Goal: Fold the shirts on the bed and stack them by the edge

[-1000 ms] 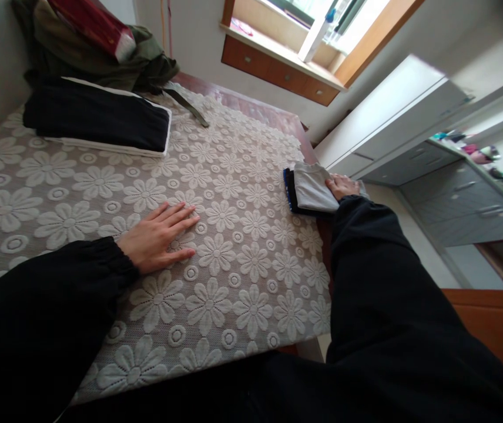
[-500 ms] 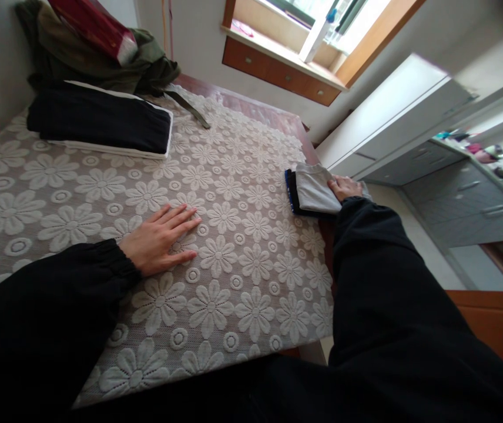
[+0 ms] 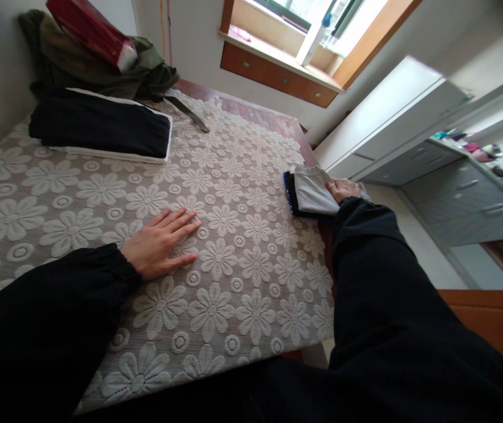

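My left hand (image 3: 160, 242) lies flat, fingers spread, on the floral lace cover (image 3: 234, 247) of the table, holding nothing. My right hand (image 3: 343, 189) rests on a small stack of folded clothes (image 3: 311, 191), grey on top with dark and blue layers beneath, at the table's right edge. Whether the fingers grip the stack or only press on it is hard to tell. Both arms wear black sleeves.
A folded black garment with white trim (image 3: 101, 124) lies at the far left of the table, with an olive bag (image 3: 101, 70) and a red item (image 3: 90, 29) behind it. Grey drawers (image 3: 467, 200) and a white cabinet (image 3: 392, 111) stand to the right, under a window.
The view has shifted slightly. Both hands stay where they were, the left flat on the cover and the right on the folded stack.
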The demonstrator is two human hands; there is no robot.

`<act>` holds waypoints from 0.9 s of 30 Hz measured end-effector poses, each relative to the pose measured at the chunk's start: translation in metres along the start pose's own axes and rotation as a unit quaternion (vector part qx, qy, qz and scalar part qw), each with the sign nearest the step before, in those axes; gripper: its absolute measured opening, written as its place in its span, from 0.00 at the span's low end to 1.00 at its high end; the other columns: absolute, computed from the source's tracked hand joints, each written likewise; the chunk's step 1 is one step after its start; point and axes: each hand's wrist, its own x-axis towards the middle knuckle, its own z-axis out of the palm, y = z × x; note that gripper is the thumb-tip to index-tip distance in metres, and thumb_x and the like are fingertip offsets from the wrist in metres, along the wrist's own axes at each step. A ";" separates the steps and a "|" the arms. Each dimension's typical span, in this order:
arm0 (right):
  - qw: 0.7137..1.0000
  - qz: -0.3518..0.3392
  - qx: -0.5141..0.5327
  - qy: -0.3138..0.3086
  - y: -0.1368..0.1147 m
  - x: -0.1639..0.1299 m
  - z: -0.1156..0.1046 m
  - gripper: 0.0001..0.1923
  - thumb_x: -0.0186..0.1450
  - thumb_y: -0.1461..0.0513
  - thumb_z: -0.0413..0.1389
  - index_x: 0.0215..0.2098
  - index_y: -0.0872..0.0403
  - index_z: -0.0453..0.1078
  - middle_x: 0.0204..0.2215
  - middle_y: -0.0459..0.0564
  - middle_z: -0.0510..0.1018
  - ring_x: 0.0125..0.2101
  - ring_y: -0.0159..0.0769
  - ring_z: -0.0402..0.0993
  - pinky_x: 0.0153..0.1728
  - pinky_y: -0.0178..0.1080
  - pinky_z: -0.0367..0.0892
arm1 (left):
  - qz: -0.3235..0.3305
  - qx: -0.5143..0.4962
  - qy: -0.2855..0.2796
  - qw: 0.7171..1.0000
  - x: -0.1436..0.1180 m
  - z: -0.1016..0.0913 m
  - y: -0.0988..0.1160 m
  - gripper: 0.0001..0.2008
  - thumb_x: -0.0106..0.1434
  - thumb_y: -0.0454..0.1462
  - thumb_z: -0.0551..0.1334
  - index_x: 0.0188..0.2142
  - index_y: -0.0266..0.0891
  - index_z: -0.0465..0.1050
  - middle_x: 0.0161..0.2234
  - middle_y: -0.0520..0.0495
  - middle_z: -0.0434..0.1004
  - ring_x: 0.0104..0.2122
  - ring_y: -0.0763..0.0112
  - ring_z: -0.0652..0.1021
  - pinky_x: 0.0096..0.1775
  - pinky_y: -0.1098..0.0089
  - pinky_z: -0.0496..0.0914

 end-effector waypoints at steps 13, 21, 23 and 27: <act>1.000 0.007 -0.008 -0.021 0.004 0.004 0.000 0.29 0.81 0.53 0.40 0.74 0.54 0.63 0.75 0.63 0.64 0.74 0.51 0.57 0.74 0.61 0.48 | -0.002 0.005 -0.001 1.000 0.000 0.001 0.000 0.43 0.75 0.65 0.51 0.76 0.41 0.61 0.79 0.40 0.53 0.78 0.51 0.54 0.78 0.47 0.45; 0.999 0.027 0.021 0.017 0.006 -0.002 0.000 0.32 0.79 0.51 0.43 0.77 0.54 0.57 0.77 0.61 0.61 0.76 0.49 0.55 0.75 0.56 0.50 | -0.001 -0.001 0.001 1.000 -0.001 0.001 -0.002 0.43 0.75 0.64 0.51 0.77 0.41 0.60 0.78 0.40 0.54 0.78 0.49 0.55 0.78 0.47 0.45; 0.999 0.031 0.016 0.009 0.006 -0.003 -0.001 0.30 0.80 0.51 0.44 0.76 0.53 0.61 0.76 0.61 0.62 0.75 0.49 0.56 0.75 0.55 0.50 | -0.001 0.000 0.000 1.000 0.000 0.001 -0.002 0.43 0.75 0.65 0.51 0.76 0.41 0.60 0.79 0.41 0.54 0.78 0.50 0.54 0.78 0.48 0.44; 0.999 0.043 0.006 0.005 0.002 -0.006 -0.003 0.30 0.81 0.47 0.45 0.75 0.50 0.65 0.79 0.60 0.55 0.77 0.55 0.47 0.75 0.63 0.42 | -0.001 -0.003 -0.001 1.000 0.000 0.001 -0.001 0.43 0.75 0.65 0.49 0.76 0.40 0.61 0.79 0.40 0.53 0.78 0.50 0.54 0.78 0.48 0.44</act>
